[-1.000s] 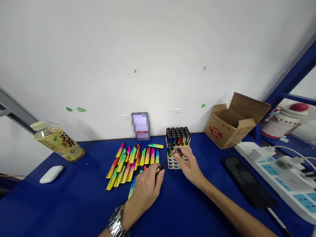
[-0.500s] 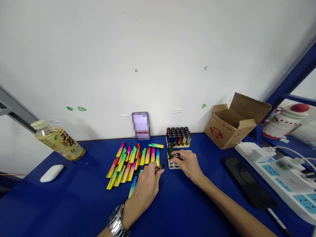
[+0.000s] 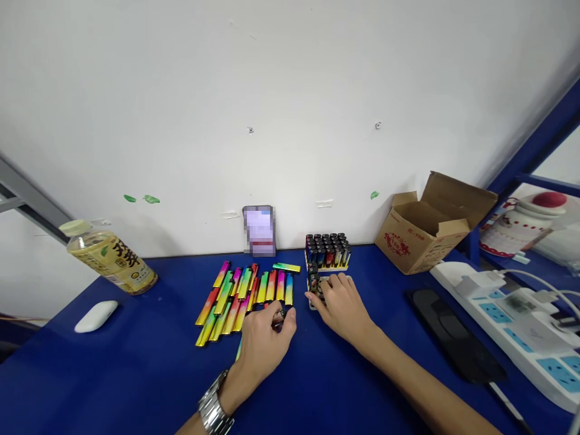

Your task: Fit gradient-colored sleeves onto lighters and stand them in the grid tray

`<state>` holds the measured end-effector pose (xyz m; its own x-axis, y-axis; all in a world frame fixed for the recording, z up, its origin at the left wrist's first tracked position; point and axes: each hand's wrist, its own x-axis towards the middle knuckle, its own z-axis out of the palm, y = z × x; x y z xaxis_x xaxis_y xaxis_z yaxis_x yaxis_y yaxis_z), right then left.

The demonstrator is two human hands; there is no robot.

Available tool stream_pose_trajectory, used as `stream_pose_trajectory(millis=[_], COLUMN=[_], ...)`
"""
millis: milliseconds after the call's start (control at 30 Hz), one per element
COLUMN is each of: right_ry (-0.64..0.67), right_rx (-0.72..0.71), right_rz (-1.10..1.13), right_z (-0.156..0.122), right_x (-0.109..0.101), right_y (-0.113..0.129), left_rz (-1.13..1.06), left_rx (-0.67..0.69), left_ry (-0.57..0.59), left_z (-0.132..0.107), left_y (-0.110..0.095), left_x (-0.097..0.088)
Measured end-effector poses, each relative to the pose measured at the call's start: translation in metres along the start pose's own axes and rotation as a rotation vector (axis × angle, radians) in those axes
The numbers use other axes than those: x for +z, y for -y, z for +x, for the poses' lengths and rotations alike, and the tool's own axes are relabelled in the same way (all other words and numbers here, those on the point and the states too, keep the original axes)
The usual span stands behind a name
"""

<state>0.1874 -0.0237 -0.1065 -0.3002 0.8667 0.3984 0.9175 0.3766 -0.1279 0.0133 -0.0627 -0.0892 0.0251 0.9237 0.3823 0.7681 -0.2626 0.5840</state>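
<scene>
Left of the rack point(image 3: 339, 267): left hand point(image 3: 265, 338) closed around one lighter point(image 3: 281, 315), black cap end toward the rack. Right hand point(image 3: 343, 305) on the rack's near rows, fingers curled; cannot tell if it grips anything. Loose lighters point(image 3: 244, 294) lie flat farther left of the rack.

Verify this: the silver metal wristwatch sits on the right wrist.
Wrong wrist. The silver metal wristwatch sits on the left wrist, behind the left hand gripping a black-capped lighter; the right hand at the white tray has a bare wrist. The head view shows it.
</scene>
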Motion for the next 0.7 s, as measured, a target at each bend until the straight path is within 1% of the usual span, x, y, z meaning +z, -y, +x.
stream_pose_trajectory(millis=[100,167,300,400,500,600,700], right_ry=[0.027,0.031,0.047,0.054,0.057,0.035,-0.051], right_rx=[-0.007,-0.006,-0.007,-0.007,-0.007,0.0,-0.043], right_rz=[-0.029,-0.041,-0.053,-0.047,-0.035,-0.009,0.104], right_z=[-0.0017,-0.0021,-0.0023,-0.0024,-0.0027,-0.0028,-0.0036], right_x=[0.0005,0.0011,0.0009,-0.0004,-0.0012,-0.0013,-0.0027], right_y=[-0.003,-0.0048,-0.0056,-0.0045,-0.0036,-0.0044,-0.0053], left_rz=[-0.024,-0.059,-0.101,-0.088,-0.063,-0.036,-0.008], left_rx=[-0.086,-0.121,-0.154,-0.176,-0.182,-0.186,-0.191], left_ry=[0.015,0.021,0.047,0.078,0.082,0.08,0.052], left_z=[0.003,0.004,0.0038,0.0032,0.0028,0.0027,0.0034], left_y=[0.0005,0.0001,-0.0016,-0.002,-0.0015,-0.0008,-0.0003], left_x=[-0.0024,-0.0049,-0.0084,-0.0085,-0.0073,-0.0056,-0.0034])
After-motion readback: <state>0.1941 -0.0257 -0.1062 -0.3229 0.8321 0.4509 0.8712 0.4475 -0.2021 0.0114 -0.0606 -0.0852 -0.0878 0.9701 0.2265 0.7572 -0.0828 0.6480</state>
